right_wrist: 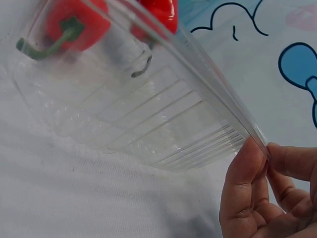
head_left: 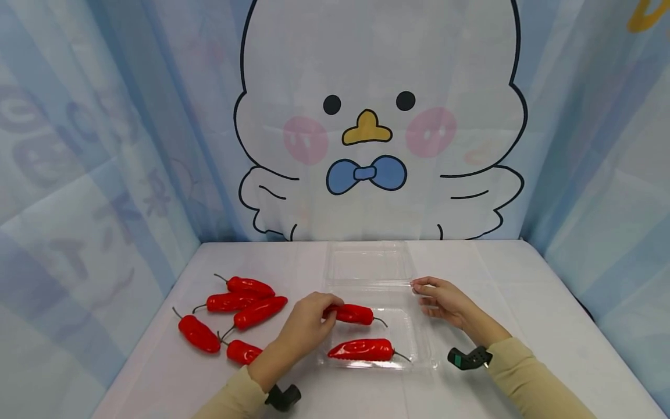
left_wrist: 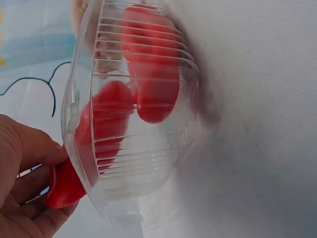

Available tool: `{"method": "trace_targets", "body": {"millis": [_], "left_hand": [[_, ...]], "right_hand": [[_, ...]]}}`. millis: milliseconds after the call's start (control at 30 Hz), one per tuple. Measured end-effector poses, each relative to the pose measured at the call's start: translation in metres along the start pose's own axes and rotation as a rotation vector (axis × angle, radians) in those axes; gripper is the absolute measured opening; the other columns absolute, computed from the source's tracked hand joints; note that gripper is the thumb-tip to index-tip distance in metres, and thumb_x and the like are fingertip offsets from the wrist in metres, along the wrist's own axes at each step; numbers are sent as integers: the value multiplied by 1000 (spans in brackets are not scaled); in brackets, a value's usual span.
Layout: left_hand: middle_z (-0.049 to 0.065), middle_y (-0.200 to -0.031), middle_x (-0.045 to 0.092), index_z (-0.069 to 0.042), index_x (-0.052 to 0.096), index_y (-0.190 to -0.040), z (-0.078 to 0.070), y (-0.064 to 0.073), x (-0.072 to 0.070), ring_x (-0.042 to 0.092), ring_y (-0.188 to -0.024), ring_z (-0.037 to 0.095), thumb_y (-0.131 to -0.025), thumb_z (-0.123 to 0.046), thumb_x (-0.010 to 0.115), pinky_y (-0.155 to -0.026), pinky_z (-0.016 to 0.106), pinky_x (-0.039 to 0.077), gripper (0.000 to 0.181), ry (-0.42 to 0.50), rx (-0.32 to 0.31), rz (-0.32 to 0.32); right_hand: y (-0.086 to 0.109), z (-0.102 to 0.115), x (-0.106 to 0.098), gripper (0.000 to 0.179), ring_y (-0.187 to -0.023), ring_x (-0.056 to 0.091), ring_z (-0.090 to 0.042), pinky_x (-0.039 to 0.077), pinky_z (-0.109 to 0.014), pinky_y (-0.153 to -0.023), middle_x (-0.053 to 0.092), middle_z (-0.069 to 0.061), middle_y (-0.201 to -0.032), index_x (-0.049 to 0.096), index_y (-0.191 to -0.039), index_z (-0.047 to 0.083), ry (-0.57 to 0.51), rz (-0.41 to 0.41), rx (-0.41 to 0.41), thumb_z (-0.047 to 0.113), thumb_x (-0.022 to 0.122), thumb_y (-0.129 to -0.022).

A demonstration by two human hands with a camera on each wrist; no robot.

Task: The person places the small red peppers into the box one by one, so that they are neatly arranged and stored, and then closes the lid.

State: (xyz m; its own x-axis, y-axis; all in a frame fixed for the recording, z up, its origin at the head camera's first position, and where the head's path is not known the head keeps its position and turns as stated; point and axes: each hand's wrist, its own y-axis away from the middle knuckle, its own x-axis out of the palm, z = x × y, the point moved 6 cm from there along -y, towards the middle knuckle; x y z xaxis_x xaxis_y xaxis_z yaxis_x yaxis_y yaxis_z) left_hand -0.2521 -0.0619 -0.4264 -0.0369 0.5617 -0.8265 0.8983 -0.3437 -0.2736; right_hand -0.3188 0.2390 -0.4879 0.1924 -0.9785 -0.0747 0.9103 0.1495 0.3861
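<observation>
My left hand (head_left: 309, 323) pinches a red pepper (head_left: 356, 315) near its tip, its stem pointing right. That pepper hangs over the left rim of a clear plastic clamshell box (head_left: 426, 364), with its body reaching inside. In the left wrist view, the thumb and fingers (left_wrist: 55, 151) hold the tip just outside the wall. Another red pepper (head_left: 362, 350) lies in the box along the near side. My right hand (head_left: 445, 301) pinches the box's rim at the far right corner between thumb and fingers, as the right wrist view shows.
The box's lid (head_left: 369, 263) lies folded back behind it. Several red peppers (head_left: 260, 312) with stems lie on the white table (head_left: 492, 273) to the left, one partly behind my left forearm. A printed curtain (head_left: 377, 209) rises behind the table.
</observation>
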Motion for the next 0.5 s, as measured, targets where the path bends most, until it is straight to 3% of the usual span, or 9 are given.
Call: {"method": "trace_targets", "body": {"millis": [133,500], "left_hand": [[-1,-105,75,-17,74,-114,-3,-2,3,66,-91,11,-89,-14,81,-81,26,61,26,22,17,12],[-3,-100,75,-15,75,-109,-10,-6,24,67,-88,7,-90,-11,79,-83,23,60,20,40,48,139]], "right_hand": [[0,0,-1,38,-83,59,-15,58,-23,-71,66,-5,-116,54,-137,2,3,-4,1,22,59,-106],[1,-1,-1,34,-84,59,-15,58,-24,-71,66,-4,-116,56,-135,3,-13,10,4,21,59,-106]]}}
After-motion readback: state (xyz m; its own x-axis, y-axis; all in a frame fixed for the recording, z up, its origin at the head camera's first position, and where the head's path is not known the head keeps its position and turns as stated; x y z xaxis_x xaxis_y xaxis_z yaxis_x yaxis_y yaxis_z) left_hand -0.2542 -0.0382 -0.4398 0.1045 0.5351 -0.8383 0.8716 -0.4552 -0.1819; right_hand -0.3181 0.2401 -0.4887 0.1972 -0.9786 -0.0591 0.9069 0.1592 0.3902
